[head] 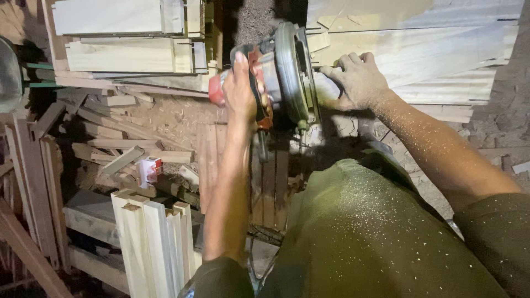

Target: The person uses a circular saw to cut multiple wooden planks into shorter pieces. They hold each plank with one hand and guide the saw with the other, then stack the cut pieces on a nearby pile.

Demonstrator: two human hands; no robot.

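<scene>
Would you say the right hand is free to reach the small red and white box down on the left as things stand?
Probably not easily. The right hand presses on the pale boards on the far side of the saw, and the left hand and forearm lie across the way to the box.

One package shows: a small red-and-white cardboard box, roughly rectangular, lying among the loose pale wooden offcuts at about nine o'clock from the middle of the view. Its top face is white with red along the edges. It rests just above the upright bundle of pale planks. No signs or screens appear.
</scene>
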